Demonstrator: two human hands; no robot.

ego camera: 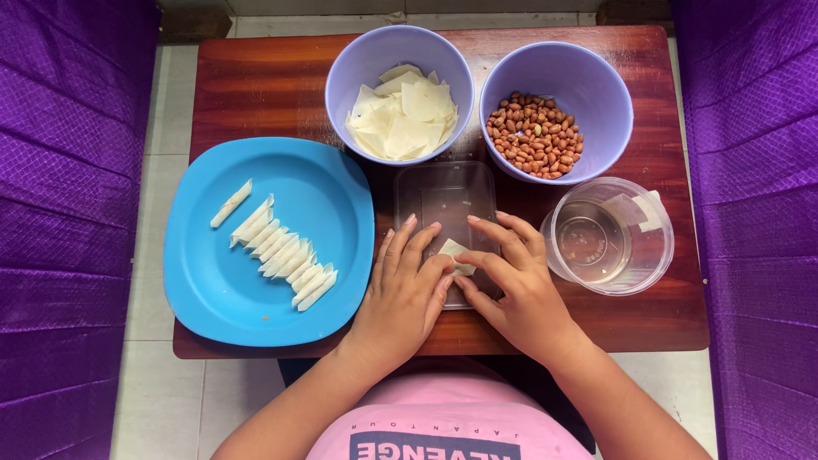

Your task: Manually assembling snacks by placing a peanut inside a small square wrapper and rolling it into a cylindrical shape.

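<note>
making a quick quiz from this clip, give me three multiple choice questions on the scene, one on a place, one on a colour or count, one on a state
1. Where do the rolled wrappers lie?
A. in the peanut bowl
B. on the blue plate
C. in the clear round container

2. How many lavender bowls stand on the wooden table?
A. one
B. two
C. four

3. What are the left hand and right hand doing?
A. both pressing a small pale wrapper piece on the clear rectangular lid
B. lifting a bowl
C. resting off the table

Answers:
1 B, the rolls sit in a row on the plate.
2 B, one bowl of flat wrappers and one bowl of peanuts.
3 A, fingers of both hands meet on the piece over the lid.
</note>
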